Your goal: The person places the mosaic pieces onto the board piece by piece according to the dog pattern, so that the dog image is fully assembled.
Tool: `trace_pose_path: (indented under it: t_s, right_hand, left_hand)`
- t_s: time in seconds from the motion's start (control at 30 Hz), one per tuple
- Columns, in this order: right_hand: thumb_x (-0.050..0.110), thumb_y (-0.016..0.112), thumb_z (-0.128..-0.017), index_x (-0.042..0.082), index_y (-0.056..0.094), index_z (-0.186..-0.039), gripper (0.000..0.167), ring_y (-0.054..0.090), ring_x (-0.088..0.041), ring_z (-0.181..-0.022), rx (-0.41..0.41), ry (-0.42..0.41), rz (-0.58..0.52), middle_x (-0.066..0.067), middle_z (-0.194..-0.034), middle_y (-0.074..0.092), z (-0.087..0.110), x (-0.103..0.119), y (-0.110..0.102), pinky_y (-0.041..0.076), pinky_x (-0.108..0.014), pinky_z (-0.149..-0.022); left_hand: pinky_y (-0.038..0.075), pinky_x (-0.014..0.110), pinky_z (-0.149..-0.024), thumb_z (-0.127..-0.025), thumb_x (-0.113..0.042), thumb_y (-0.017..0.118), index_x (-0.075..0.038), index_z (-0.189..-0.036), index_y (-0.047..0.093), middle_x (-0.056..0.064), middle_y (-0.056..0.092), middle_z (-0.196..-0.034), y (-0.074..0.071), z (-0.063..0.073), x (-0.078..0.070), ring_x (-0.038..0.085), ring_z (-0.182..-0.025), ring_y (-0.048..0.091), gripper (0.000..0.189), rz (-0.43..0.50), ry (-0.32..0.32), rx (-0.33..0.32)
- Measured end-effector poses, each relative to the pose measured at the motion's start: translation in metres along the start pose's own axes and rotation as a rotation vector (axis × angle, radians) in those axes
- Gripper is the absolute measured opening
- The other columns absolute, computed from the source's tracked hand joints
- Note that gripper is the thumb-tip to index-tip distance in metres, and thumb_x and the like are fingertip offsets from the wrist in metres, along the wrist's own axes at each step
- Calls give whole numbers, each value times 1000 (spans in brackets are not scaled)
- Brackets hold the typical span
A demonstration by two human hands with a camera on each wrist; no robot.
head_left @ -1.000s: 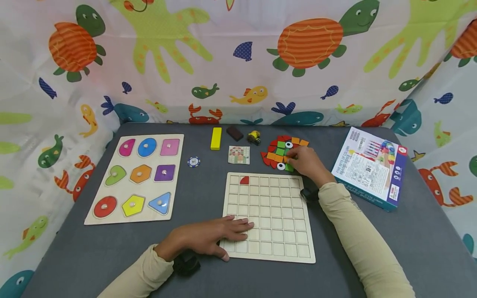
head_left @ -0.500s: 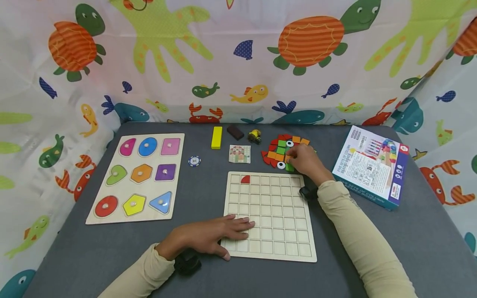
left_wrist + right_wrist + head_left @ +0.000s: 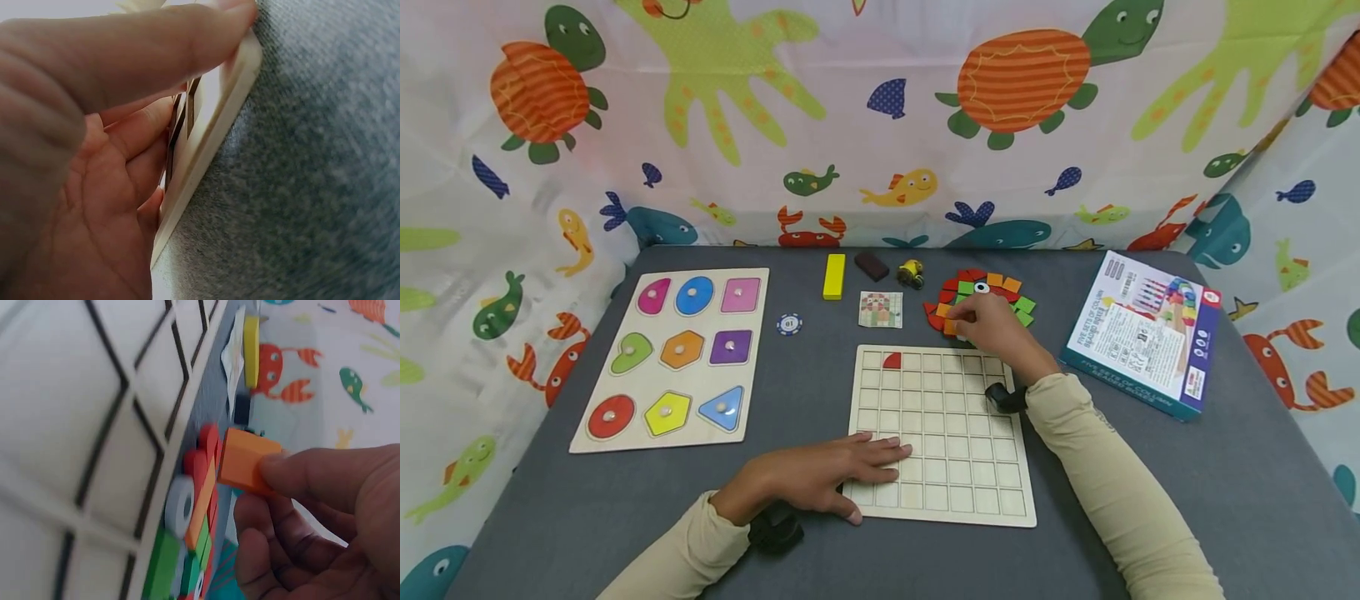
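R hand (image 3: 1000, 333) pinches orange tile (image 3: 240, 457); L hand (image 3: 812, 479) spread on grid board (image 3: 959, 473).
Tile's held nr mixed pile (image 3: 966, 287) past board's far edge on grey tabletop (image 3: 1150, 467); red pc (image 3: 892, 361) in far row, 2nd cell from L.

Knobbed shape puzzle (image 3: 691, 380) at left, poker chip (image 3: 789, 324) just beside it, printed box (image 3: 1142, 337) at right.

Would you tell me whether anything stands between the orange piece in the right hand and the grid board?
Nothing visible bars a raised path from the orange piece to the grid board. Loose pieces lie by its far edge, so a low slide might catch them. The left hand covers part of the board's lower left.
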State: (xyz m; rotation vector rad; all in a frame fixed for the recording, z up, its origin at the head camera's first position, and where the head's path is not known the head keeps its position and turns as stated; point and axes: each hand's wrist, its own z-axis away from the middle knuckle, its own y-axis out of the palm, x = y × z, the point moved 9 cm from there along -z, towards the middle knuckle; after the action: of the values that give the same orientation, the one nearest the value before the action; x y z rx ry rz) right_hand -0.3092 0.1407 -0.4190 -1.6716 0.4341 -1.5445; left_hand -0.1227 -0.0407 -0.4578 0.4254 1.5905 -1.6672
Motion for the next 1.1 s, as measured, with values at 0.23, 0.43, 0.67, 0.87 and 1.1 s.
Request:
trace_pose_path:
  t_s: [0.23,0.43,0.67,0.87,1.1]
  right_hand:
    - [3,62,-94,0,72,-110,19,62,-22,-86,90,-73,-45,-9,-100,68,3,17,26,53,-37,-75]
    - [3,64,-92,3,73,-107,18,62,-18,-86,131,-112,-78,-6,-100,69,4,28,42,53,-34,-75]
    - [4,66,-91,2,74,-106,17,60,-17,-80,163,-131,-113,-5,-97,68,1,33,55,51,-31,-70]
    - [5,66,-91,3,74,-106,17,61,-18,-87,177,-120,-56,-5,-100,67,0,28,63,53,-32,-74]
    - [6,70,-89,3,74,-107,19,62,-21,-92,180,-100,-9,-6,-103,68,-1,31,65,53,-35,-80]
  left_hand:
    - [10,44,-117,-85,-19,75,-5,-147,42,5,19,-160,-1,0,0,21,-147,11,72,10,3,2]
    - [10,44,-117,-85,-19,75,-7,-147,42,3,18,-161,0,0,1,19,-147,10,71,14,0,7]
    - [10,45,-117,-85,-19,75,-7,-147,42,3,19,-161,0,0,2,20,-147,11,71,16,0,7]
    - [11,44,-117,-86,-20,75,-7,-147,42,3,20,-160,0,0,1,20,-147,11,71,12,-3,8]
    - [11,45,-117,-86,-20,75,-7,-147,42,4,20,-160,1,-1,2,20,-147,11,71,18,6,0]
